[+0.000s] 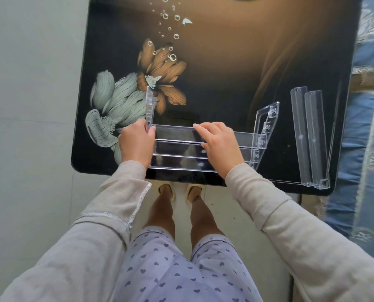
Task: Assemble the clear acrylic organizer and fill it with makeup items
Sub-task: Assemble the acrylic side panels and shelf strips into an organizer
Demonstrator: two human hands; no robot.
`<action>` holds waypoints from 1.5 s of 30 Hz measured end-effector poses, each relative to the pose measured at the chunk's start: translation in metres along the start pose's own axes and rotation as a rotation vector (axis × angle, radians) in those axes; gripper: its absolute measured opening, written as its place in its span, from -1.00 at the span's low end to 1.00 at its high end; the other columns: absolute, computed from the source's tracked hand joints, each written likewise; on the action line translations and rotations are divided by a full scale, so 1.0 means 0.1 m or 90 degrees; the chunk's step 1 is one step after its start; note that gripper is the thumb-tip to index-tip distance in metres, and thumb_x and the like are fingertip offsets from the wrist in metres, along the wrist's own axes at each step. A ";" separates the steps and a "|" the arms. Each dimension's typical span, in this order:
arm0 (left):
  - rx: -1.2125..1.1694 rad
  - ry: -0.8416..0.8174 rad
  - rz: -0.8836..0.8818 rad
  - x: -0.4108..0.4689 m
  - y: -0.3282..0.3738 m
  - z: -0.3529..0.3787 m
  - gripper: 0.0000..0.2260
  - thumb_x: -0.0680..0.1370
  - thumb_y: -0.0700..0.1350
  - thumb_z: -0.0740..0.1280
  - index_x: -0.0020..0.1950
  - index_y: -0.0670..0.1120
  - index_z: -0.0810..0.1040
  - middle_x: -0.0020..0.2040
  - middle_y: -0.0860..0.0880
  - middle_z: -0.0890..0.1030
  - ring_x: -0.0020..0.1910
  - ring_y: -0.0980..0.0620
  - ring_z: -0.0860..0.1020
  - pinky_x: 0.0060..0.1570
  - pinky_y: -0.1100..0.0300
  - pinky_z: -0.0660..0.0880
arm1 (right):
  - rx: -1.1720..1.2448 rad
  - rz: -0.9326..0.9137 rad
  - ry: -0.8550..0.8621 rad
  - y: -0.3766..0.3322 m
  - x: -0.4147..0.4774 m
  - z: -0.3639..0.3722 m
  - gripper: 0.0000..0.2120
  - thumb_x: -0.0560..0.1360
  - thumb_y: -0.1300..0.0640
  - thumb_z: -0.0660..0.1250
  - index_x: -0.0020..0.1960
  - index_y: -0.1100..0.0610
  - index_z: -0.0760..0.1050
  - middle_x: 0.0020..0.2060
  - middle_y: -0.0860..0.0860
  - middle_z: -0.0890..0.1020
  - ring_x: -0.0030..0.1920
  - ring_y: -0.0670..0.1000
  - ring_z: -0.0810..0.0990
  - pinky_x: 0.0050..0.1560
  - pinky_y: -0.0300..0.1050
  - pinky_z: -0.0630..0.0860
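Note:
A partly built clear acrylic organizer (177, 136) stands near the table's front edge, with three stepped shelf strips between two side panels. My left hand (137, 143) grips the left side panel (149, 105) where it meets the top strip. My right hand (219, 144) presses its fingers on the top strip's middle and grips the strips below. The right side panel (267, 118) stands tilted outward. Two loose clear shelf strips (310, 136) lie side by side at the table's right. No makeup items are in view.
The black glass table (225, 62) bears a printed flower pattern. Its front edge runs just behind my wrists. A blue patterned cloth (368, 131) lies past the right edge. Pale floor tiles (29, 105) are at the left. My legs and slippers show below.

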State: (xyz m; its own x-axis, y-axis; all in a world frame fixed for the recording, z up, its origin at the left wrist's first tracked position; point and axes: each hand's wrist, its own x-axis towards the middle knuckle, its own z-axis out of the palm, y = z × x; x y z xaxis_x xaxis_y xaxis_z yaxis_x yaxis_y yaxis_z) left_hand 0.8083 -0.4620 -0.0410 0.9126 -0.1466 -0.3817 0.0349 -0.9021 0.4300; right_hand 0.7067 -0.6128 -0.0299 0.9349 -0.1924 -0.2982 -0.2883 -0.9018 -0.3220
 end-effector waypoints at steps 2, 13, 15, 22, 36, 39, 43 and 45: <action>0.014 0.009 0.022 -0.02 0.01 0.01 -0.76 0.56 -0.07 0.23 -0.06 -0.25 0.55 -0.11 -0.28 0.65 -0.08 -0.28 0.58 -0.03 -0.07 0.50 | 0.043 0.026 0.058 -0.02 -0.07 -0.02 -0.57 0.45 0.35 0.31 0.32 0.20 0.43 0.25 0.15 0.53 0.28 0.16 0.45 0.34 0.01 0.35; 0.017 0.038 0.052 -0.05 0.01 0.06 -0.76 0.57 -0.10 0.24 -0.07 -0.28 0.54 -0.13 -0.31 0.64 -0.10 -0.28 0.57 -0.11 -0.03 0.46 | 0.426 0.557 0.449 0.49 -0.56 -0.11 -0.74 0.49 0.32 0.23 0.18 0.24 0.48 -0.02 0.08 0.49 -0.27 -0.20 0.42 -0.16 -0.52 0.39; 0.018 0.043 0.058 -0.06 0.00 0.07 -0.76 0.57 -0.10 0.24 -0.08 -0.28 0.54 -0.14 -0.31 0.64 -0.12 -0.27 0.57 -0.17 0.03 0.42 | 0.447 0.598 0.375 0.58 -0.56 -0.08 -0.74 0.52 0.26 0.21 0.19 0.22 0.49 -0.01 0.11 0.53 -0.27 -0.14 0.45 -0.11 -0.55 0.41; 0.034 0.038 0.054 -0.06 0.00 0.07 -0.75 0.57 -0.09 0.22 -0.05 -0.29 0.53 -0.11 -0.32 0.63 -0.07 -0.30 0.56 -0.09 -0.06 0.46 | 0.458 0.590 0.321 0.69 -0.51 -0.07 -0.79 0.54 0.23 0.23 0.11 0.26 0.54 -0.01 0.25 0.60 -0.36 -0.07 0.55 -0.29 -0.43 0.57; 0.034 0.045 0.062 -0.08 0.00 0.09 -0.74 0.58 -0.09 0.21 -0.01 -0.29 0.53 -0.09 -0.30 0.63 -0.07 -0.28 0.57 -0.05 -0.07 0.50 | 0.481 0.625 0.336 0.74 -0.50 -0.12 -0.79 0.51 0.30 0.25 0.08 0.26 0.59 -0.26 0.11 0.62 -0.39 -0.11 0.56 -0.09 -0.18 0.61; 0.026 0.052 0.065 -0.09 0.00 0.09 -0.74 0.58 -0.09 0.22 -0.03 -0.29 0.53 -0.10 -0.31 0.62 -0.08 -0.28 0.57 -0.09 -0.04 0.48 | 0.487 0.615 0.342 0.75 -0.50 -0.12 -0.80 0.50 0.27 0.26 0.07 0.26 0.59 -0.23 0.11 0.62 -0.39 -0.11 0.54 -0.17 -0.22 0.62; -0.008 0.052 0.041 -0.12 -0.03 0.10 -0.72 0.57 -0.03 0.22 -0.07 -0.25 0.54 -0.13 -0.27 0.64 -0.12 -0.25 0.56 -0.16 0.06 0.41 | 0.476 0.605 0.316 0.78 -0.47 -0.10 -0.81 0.50 0.25 0.28 0.06 0.27 0.58 -0.21 0.07 0.58 -0.38 -0.04 0.54 -0.48 -0.50 0.50; -0.019 0.051 0.028 -0.16 -0.05 0.11 -0.71 0.58 -0.03 0.19 -0.05 -0.24 0.54 -0.13 -0.27 0.64 -0.13 -0.25 0.56 -0.13 0.03 0.44 | 0.459 0.608 0.298 0.79 -0.45 -0.10 -0.81 0.50 0.26 0.28 0.07 0.27 0.58 -0.21 0.08 0.58 -0.31 0.05 0.58 -0.51 -0.55 0.46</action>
State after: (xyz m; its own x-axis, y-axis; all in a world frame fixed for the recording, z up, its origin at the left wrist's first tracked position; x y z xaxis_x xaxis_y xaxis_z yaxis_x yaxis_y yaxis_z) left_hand 0.7892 -0.4592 -0.0460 0.9429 -0.1523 -0.2962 0.0048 -0.8830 0.4694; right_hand 0.6435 -0.6795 -0.0329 0.2382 -0.8923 -0.3834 -0.7898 0.0517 -0.6112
